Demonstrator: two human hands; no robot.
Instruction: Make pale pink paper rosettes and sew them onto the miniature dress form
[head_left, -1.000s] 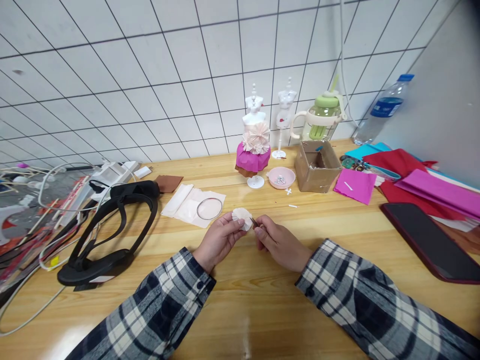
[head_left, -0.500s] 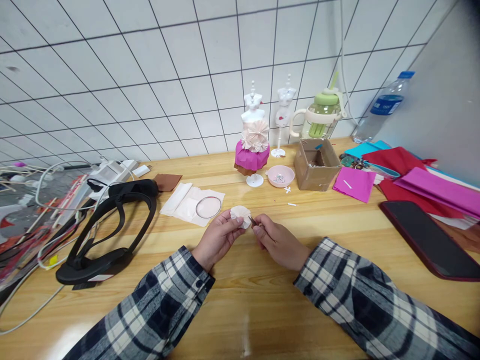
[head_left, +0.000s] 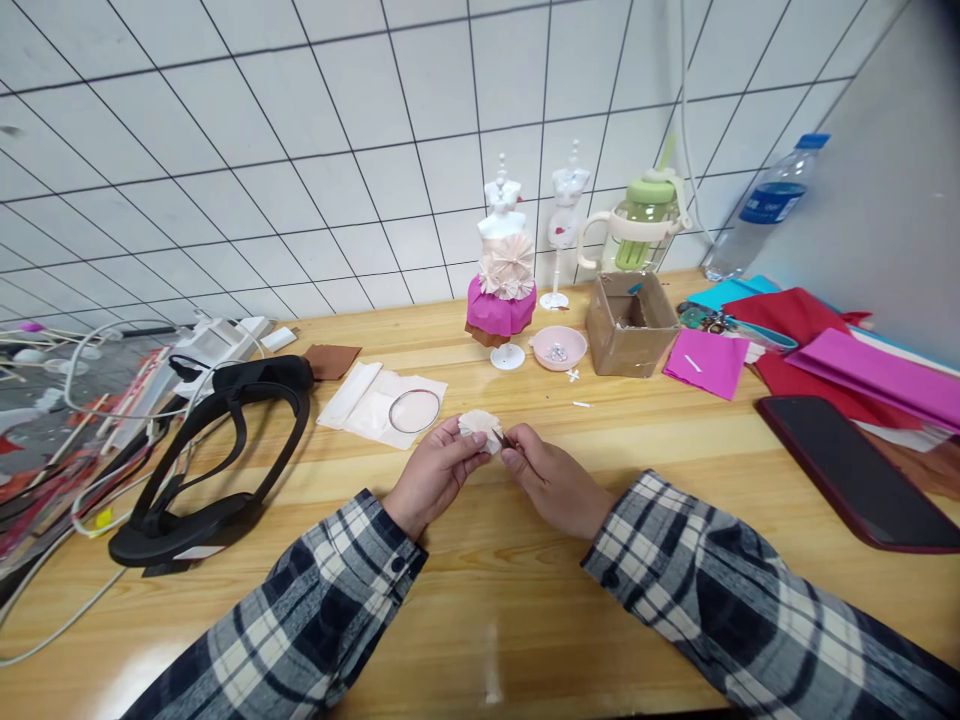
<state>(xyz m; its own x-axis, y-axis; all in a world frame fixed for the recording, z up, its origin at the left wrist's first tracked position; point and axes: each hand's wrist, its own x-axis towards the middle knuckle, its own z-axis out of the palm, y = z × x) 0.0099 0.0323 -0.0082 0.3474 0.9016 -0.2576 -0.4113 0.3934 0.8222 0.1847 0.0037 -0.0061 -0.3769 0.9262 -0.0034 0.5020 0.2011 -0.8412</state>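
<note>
Between the thumb and fingers of my left hand [head_left: 441, 468] is a small cream pleated paper rosette [head_left: 480, 428]. My right hand [head_left: 559, 482] is closed round dark pointed tweezers [head_left: 504, 439], whose tips touch the right edge of the rosette. Most of the tweezers is hidden inside the fingers. Behind my hands a white mini dress form [head_left: 501, 205] wears a magenta skirt [head_left: 501, 307] and pleated pale-pink rosettes [head_left: 513, 258]. To the left, a thin metal ring [head_left: 391, 405] lies on pale tissue paper [head_left: 361, 408].
A pink dish [head_left: 559, 348] of small beads, a cardboard box [head_left: 631, 330] and a second dress form [head_left: 564, 215] stand at the back. On the right lie a phone [head_left: 855, 470] and coloured paper [head_left: 706, 363]. A black headset frame [head_left: 247, 500] and cables occupy the left.
The tweezers' tips have shifted slightly left onto the rosette's edge, and the rosette has tilted a little. The whole view has moved slightly.
</note>
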